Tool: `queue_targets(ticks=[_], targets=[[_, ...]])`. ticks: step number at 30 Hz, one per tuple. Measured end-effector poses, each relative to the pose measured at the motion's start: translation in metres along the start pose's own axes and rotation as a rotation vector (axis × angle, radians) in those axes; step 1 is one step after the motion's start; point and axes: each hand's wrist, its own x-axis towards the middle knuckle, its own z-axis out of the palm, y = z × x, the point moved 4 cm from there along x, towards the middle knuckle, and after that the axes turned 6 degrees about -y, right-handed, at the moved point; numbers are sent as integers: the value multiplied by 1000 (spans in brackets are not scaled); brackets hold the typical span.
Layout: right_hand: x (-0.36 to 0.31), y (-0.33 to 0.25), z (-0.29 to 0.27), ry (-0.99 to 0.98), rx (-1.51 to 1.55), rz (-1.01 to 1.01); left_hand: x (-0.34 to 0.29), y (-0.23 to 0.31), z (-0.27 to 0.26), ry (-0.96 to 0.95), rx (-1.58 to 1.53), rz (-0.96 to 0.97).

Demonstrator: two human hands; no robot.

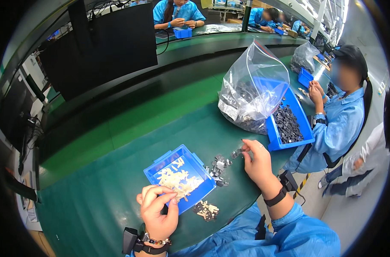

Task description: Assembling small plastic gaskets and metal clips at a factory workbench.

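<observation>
My left hand (158, 212) is over the near left corner of a small blue tray (154, 171). Its thumb and forefinger are pinched together, and whatever they may hold is too small to make out. Thin cream-coloured strips (177, 180) lie heaped in that tray. To the right, my right hand (259, 165) is above the green mat, with thumb and forefinger closed round a small dark grey piece (245, 148). Similar grey pieces (218, 167) lie loose between this hand and the tray. A little pile of cream and dark bits (207, 210) sits by the tray's near edge.
A large clear zip bag (250, 94) of dark parts stands against a bigger blue bin (306, 128) filled with black pieces. A black panel (105, 47) rises at the back left. A co-worker in blue (340, 115) sits at the right; others work across the bench.
</observation>
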Motion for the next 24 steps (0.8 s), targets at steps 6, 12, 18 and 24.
queue_targets(ticks=[6, 12, 18, 24], targets=[[-6, -87, -4, 93, 308, -426, -1, 4, -1, -62, 2, 62], [-14, -129, 15, 26, 495, -625, 2, 7, 1, -99, -39, 119], [-19, -143, 25, 11, 461, -745, -1, 3, -2, -42, -39, 126], [-14, -143, 19, -156, 739, -445, -4, -1, -5, -24, -43, 104]])
